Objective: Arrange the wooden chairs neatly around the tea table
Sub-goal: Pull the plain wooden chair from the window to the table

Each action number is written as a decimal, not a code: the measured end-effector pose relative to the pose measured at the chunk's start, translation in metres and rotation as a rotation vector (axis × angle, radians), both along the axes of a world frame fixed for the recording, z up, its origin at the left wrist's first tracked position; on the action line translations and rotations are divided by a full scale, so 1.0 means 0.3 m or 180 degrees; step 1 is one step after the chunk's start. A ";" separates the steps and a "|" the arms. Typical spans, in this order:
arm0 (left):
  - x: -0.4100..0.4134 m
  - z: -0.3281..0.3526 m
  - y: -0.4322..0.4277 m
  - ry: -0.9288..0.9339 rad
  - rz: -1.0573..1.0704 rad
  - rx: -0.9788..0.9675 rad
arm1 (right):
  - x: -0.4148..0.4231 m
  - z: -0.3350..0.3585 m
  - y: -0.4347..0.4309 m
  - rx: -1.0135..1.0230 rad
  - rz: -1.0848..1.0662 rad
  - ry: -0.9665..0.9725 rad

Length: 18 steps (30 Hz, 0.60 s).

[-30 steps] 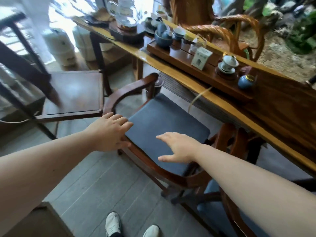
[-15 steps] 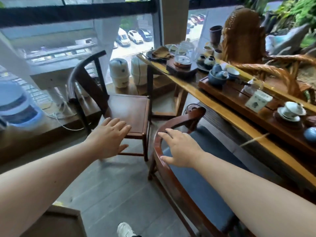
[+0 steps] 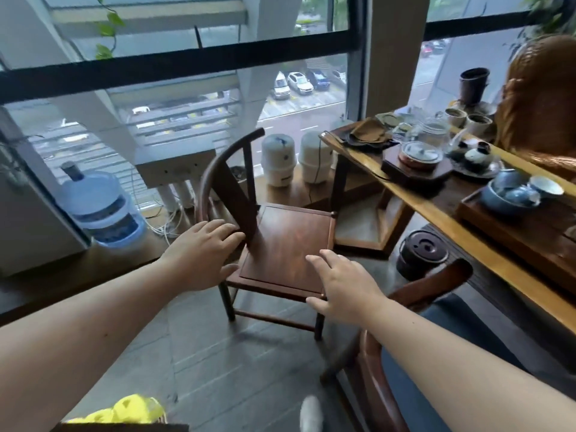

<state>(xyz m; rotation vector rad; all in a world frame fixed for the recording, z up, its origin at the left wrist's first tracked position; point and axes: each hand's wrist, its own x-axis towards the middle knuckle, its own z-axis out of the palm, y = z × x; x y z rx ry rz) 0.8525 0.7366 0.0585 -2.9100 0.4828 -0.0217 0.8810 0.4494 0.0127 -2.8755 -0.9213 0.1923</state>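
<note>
A dark wooden chair [image 3: 283, 244] with a curved back stands by the window, left of the tea table [image 3: 461, 232]. My left hand [image 3: 202, 254] hovers at the seat's rear left corner beside the back slat, fingers spread, holding nothing. Over the seat's front right corner is my right hand [image 3: 339, 285], fingers apart and empty. A second wooden chair with a blue cushion [image 3: 436, 310] sits at the lower right against the table's long side, partly hidden by my right forearm.
The table carries a wooden tea tray [image 3: 514, 232], a glass kettle [image 3: 427, 141], cups and a blue bowl [image 3: 505, 194]. A dark round pot [image 3: 420, 254] sits on the floor under the table. A water jug [image 3: 99, 207] and two white canisters [image 3: 277, 160] line the window ledge.
My view has swung left from the blue-cushioned chair to the dark chair by the window. Both hands have left the cushioned chair and reached out over the dark chair's seat.
</note>
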 end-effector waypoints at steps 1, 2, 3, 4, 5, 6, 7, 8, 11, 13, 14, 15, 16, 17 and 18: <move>0.022 0.005 0.018 0.0000 0.0011 -0.0004 | 0.032 -0.004 0.022 0.0000 0.0015 -0.0005; 0.049 0.006 0.041 0.0012 0.0020 0.0016 | 0.066 -0.012 0.047 -0.0023 0.0038 -0.0010; 0.091 0.007 0.077 0.0041 0.0032 0.0045 | 0.119 -0.025 0.086 -0.0020 0.0073 -0.0030; 0.121 0.010 0.098 0.0054 0.0018 0.0057 | 0.155 -0.030 0.111 -0.0049 0.0108 -0.0057; 0.170 0.014 0.136 0.0092 0.0017 0.0088 | 0.215 -0.041 0.155 -0.0034 0.0140 -0.0070; 0.213 0.018 0.166 0.0131 0.0023 0.0124 | 0.267 -0.050 0.190 -0.0020 0.0140 -0.0056; 0.261 0.021 0.200 0.0165 0.0043 0.0195 | 0.328 -0.059 0.233 0.0015 0.0156 -0.0038; 0.298 0.025 0.224 0.0199 0.0055 0.0287 | 0.376 -0.064 0.267 0.0043 0.0162 -0.0003; 0.420 0.038 0.297 0.0311 0.0110 0.0461 | 0.520 -0.079 0.384 0.0145 0.0183 0.0119; 0.492 0.042 0.346 0.0325 0.0090 0.0481 | 0.589 -0.084 0.464 0.0244 0.0256 0.0280; 0.536 0.044 0.382 0.0328 0.0091 0.0491 | 0.631 -0.090 0.511 0.0292 0.0305 0.0359; 0.559 0.046 0.400 0.0325 0.0071 0.0510 | 0.646 -0.091 0.537 0.0377 0.0330 0.0447; 0.580 0.047 0.420 0.0339 0.0058 0.0541 | 0.659 -0.094 0.563 0.0469 0.0344 0.0565; 0.606 0.046 0.449 0.0364 0.0059 0.0568 | 0.676 -0.101 0.593 0.0554 0.0341 0.0723; 0.632 0.040 0.479 0.0353 0.0038 0.0580 | 0.692 -0.113 0.622 0.0633 0.0311 0.0885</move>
